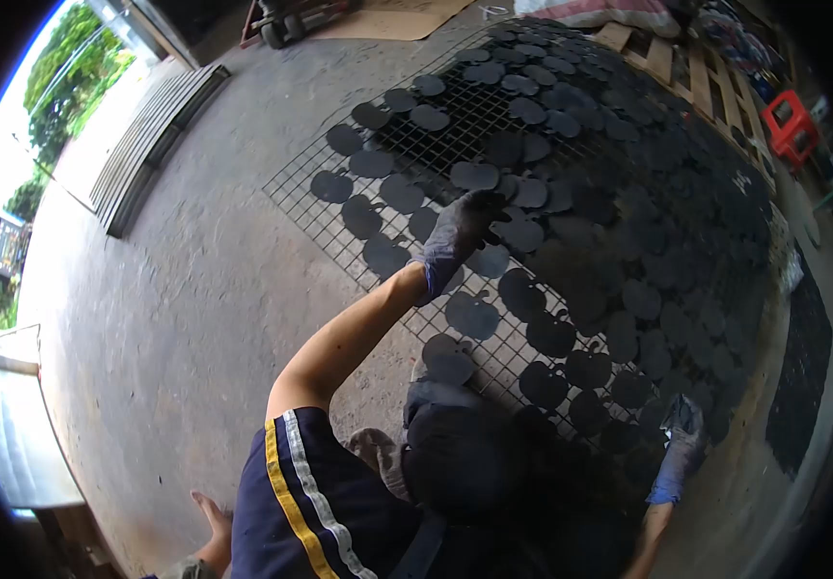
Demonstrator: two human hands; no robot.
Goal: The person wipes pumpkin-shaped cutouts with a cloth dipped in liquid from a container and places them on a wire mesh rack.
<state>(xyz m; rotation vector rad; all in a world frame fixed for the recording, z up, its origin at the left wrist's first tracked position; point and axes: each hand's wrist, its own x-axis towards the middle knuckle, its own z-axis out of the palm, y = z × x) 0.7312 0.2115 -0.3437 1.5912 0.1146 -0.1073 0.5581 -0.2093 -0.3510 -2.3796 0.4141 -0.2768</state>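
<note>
My left hand (pixel 467 234), in a blue glove darkened with black, reaches over a wire mesh panel (pixel 286 188) with its fingers apart. Flat, dark, pumpkin-shaped cutouts (pixel 472 316) are spread over the mesh, and one cutout (pixel 474 176) lies just beyond the fingertips. At the lower right, my right hand (pixel 683 452), also gloved, is closed around a small dark and pale object (pixel 682 415) that I cannot make out. It is near the panel's edge, beside more cutouts (pixel 630 389). Many cutouts overlap on the right, where the mesh is mostly hidden.
A wooden pallet (pixel 662 60) and a red plastic stool (pixel 790 130) stand at the back right. A slatted stack (pixel 156 145) lies on the concrete floor at left. A wheeled cart (pixel 286 21) is at the back. Another person's bare limb (pixel 212 521) shows at lower left.
</note>
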